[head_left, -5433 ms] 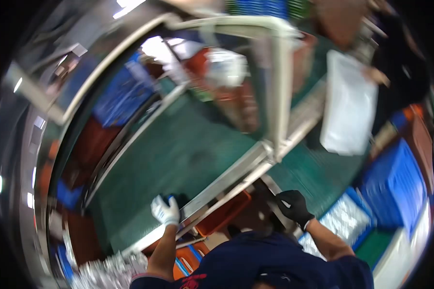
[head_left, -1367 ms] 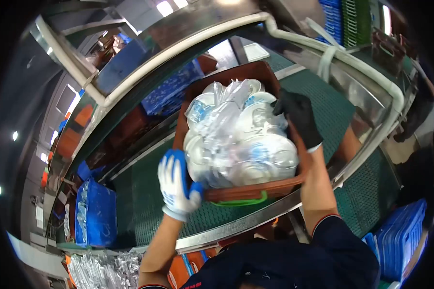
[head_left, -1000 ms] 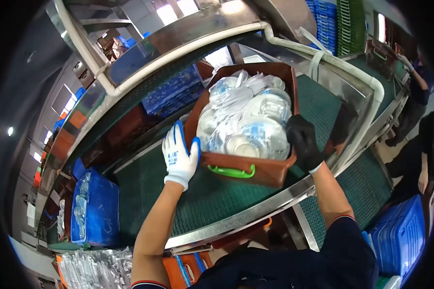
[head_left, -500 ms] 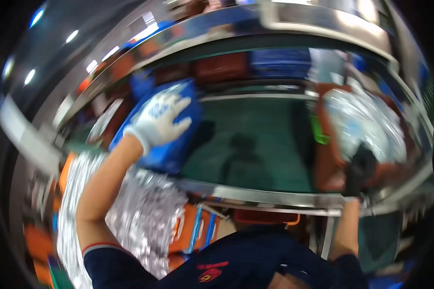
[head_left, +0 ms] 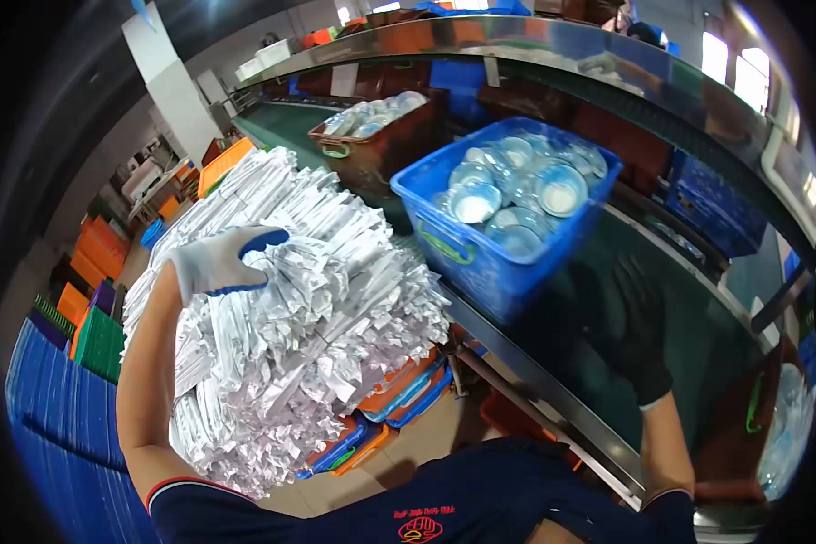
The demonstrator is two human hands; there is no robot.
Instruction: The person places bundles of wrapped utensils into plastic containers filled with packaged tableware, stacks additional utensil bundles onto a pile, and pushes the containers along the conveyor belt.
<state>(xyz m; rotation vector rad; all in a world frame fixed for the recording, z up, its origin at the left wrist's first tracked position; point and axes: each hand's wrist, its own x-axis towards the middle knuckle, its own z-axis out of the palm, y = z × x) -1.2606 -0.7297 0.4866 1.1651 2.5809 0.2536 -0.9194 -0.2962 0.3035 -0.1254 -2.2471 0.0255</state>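
Packets [head_left: 322, 299] are lying against left hand [head_left: 210, 263], the nearer one, fanning away rightward past its fingers; cannot tell if those are gripping. Right hand [head_left: 637, 322] is hanging open over belt [head_left: 553, 349].

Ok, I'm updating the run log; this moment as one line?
left hand: at silvery packet pile | right hand: open over dark green belt | blue plastic bin: holds wrapped dishes

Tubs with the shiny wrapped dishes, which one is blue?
The middle tub. Its sides are blue, while the far tub and the right-hand tub are brown.
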